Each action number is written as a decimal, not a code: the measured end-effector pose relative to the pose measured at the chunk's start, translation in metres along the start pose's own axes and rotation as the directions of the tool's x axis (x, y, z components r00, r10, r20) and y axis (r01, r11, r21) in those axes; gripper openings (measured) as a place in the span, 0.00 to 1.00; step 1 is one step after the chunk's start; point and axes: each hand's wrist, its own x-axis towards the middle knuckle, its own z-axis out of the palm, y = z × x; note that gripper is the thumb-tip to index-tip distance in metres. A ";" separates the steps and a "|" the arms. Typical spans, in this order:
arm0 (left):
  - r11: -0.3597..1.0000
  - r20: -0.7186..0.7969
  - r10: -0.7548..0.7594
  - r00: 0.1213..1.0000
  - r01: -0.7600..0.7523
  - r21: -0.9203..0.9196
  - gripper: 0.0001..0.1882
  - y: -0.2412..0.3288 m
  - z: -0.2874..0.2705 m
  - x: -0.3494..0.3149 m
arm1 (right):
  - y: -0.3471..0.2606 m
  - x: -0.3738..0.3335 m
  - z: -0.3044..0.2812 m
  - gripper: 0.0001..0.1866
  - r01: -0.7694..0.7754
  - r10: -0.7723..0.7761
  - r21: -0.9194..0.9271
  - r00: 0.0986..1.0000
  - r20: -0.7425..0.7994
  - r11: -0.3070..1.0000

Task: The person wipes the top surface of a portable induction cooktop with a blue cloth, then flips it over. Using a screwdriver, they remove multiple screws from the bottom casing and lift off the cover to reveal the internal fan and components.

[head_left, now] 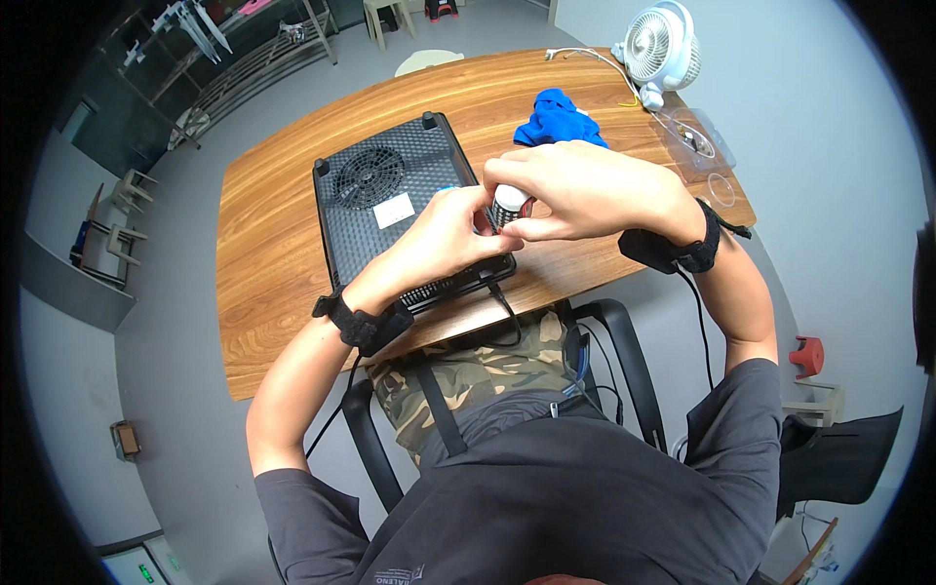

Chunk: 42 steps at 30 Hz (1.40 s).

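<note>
A flat black appliance [429, 161] lies upside down on the wooden table, with a round fan grille, rubber feet and a white label on its underside; it looks like an induction cooker. Over its right edge, my right hand [570, 190] is closed around a small white-topped cylinder [511, 199] with a dark patterned side and some red. My left hand [448, 234] is closed close beside it, above the appliance, thumb and fingers curled toward the cylinder. What sits in the left fingers is hidden. Something small and blue [449, 189] shows behind the left hand.
A crumpled blue cloth [559, 119] lies beyond my right hand. At the table's far right stand a white fan [661, 49] with its cord and a clear plastic tray [697, 141]. A black cable [505, 304] hangs over the near edge of the wooden table [268, 253].
</note>
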 end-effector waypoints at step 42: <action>0.999 -0.039 0.038 0.999 -0.038 -0.002 0.21 0.003 0.001 -0.001 | 0.003 -0.004 0.000 0.20 0.000 0.000 -0.007 1.000 -0.008 1.000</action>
